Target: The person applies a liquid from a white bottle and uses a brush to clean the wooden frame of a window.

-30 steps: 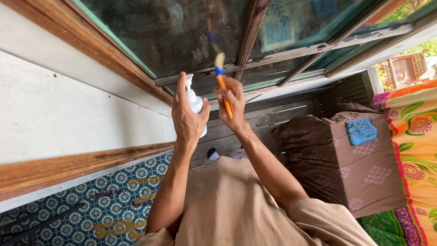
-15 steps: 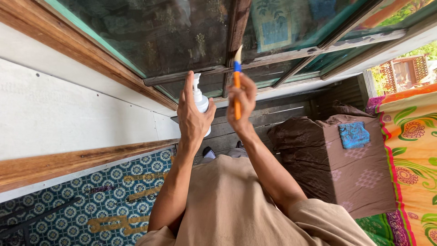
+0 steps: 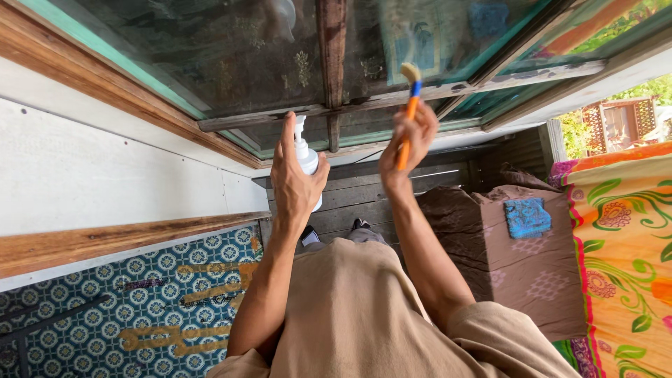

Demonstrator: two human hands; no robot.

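Two hands raised, left hand [image 3: 294,183] gripping white spray bottle [image 3: 305,158], right hand [image 3: 409,140] orange paintbrush [image 3: 407,119]

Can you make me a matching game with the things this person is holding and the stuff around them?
Things:
1. spray bottle
2. paintbrush
3. small cloth
4. patterned floor covering

Descriptions:
A. lies on the brown covered box
B. held in the left hand, white
C. blue and white tiles pattern, below the wall
D. held in the right hand, orange handle with a blue band

Pairs: 1-B, 2-D, 3-A, 4-C
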